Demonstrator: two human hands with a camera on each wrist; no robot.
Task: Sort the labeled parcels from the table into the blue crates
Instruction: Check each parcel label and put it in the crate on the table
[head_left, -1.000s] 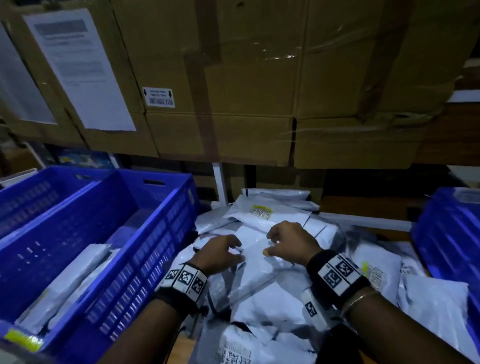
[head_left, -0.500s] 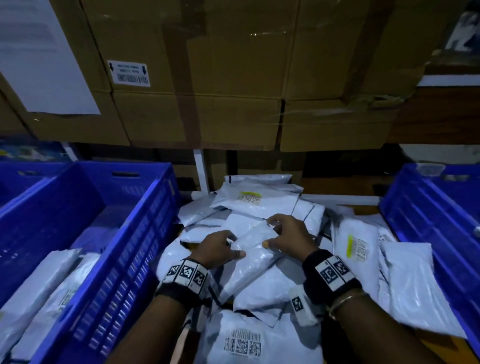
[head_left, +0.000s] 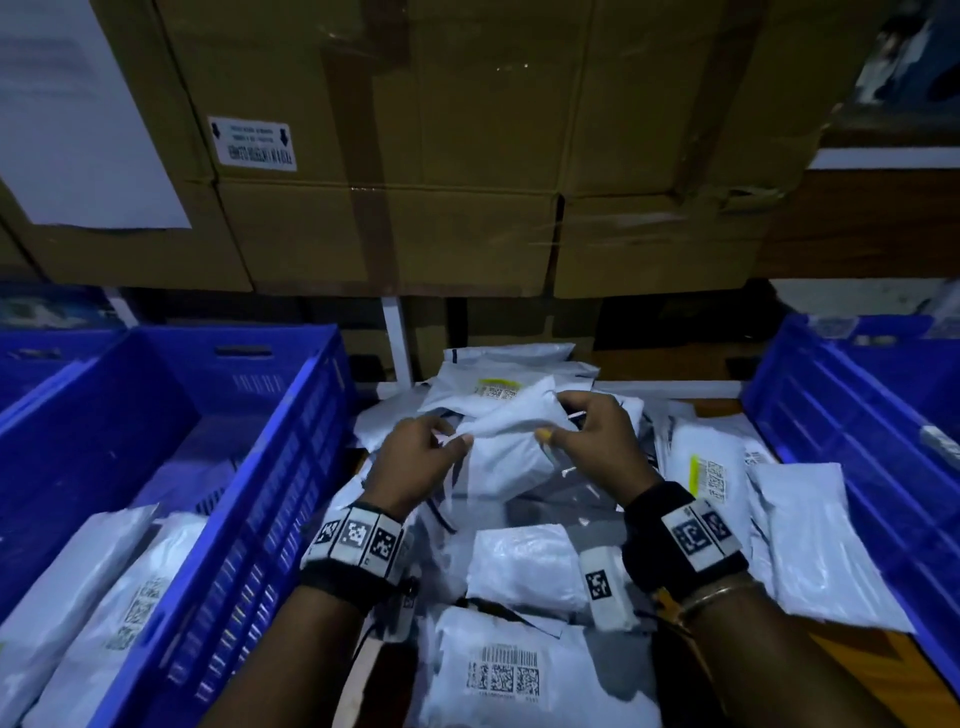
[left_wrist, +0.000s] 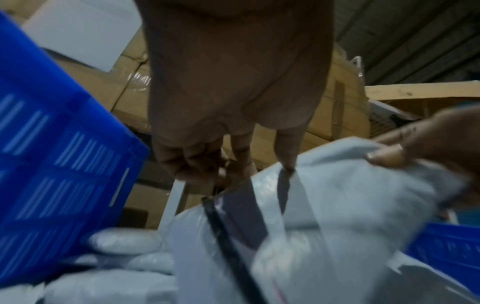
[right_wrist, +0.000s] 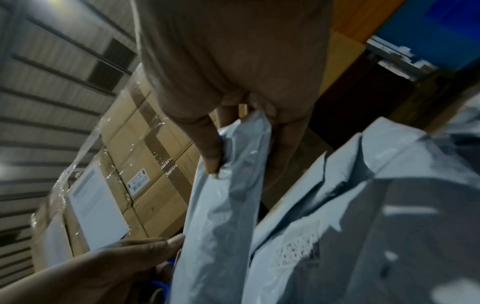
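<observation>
A white poly-mailer parcel (head_left: 506, 434) is lifted a little above the heap of parcels (head_left: 519, 571) on the table, between both hands. My left hand (head_left: 426, 457) pinches its left end, also seen in the left wrist view (left_wrist: 285, 168). My right hand (head_left: 587, 431) grips its right end, thumb and fingers curled round the plastic (right_wrist: 218, 156). No label shows on the held parcel's upper face. A blue crate (head_left: 171, 467) at the left holds a few parcels (head_left: 93, 597). Another blue crate (head_left: 857, 415) stands at the right.
Stacked cardboard boxes (head_left: 415, 208) wrapped in clear film rise right behind the table. A white upright post (head_left: 397, 338) stands behind the heap. Labelled parcels (head_left: 706, 473) lie loose on the right, and one with barcodes (head_left: 501, 675) lies nearest me.
Both hands have raised the white parcel off the heap and turned it crosswise. The head view has shifted right, so the right crate shows more.
</observation>
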